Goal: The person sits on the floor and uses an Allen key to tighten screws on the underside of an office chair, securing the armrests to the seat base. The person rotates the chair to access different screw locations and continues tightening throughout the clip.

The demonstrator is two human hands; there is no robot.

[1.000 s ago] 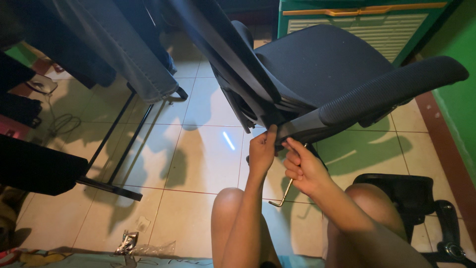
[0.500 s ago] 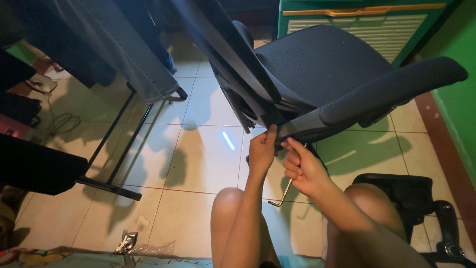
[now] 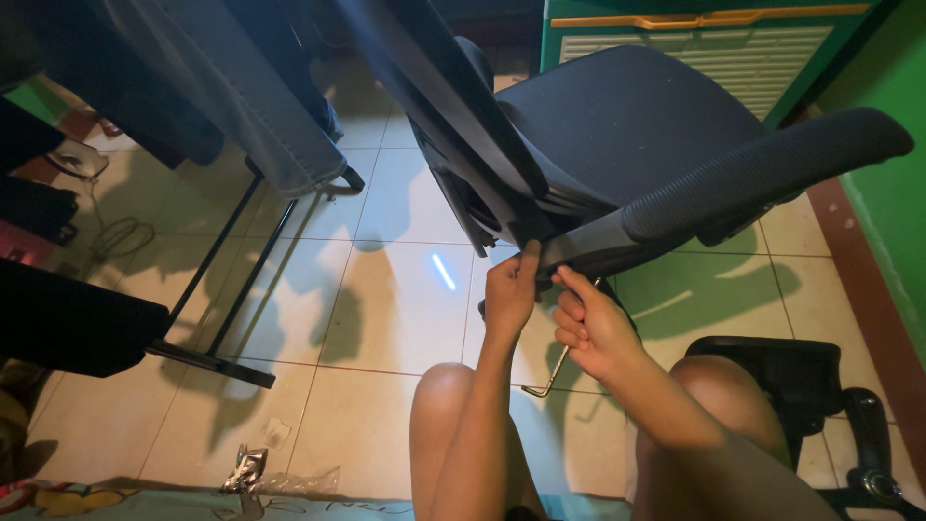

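the office chair (image 3: 617, 125) lies tipped over on the tiled floor (image 3: 386, 318), its armrest (image 3: 743, 183) jutting out to the right above the person's knees. the left hand (image 3: 511, 289) reaches up, fingers pinched on the armrest's lower end where it meets the seat frame. the right hand (image 3: 590, 328) sits just beside it, curled closed around a bent metal hex key (image 3: 555, 371) whose long end hangs down between the knees. open floor lies left of the hands, up to a black metal frame (image 3: 227, 280); another chair part (image 3: 810, 386) crowds the right knee.
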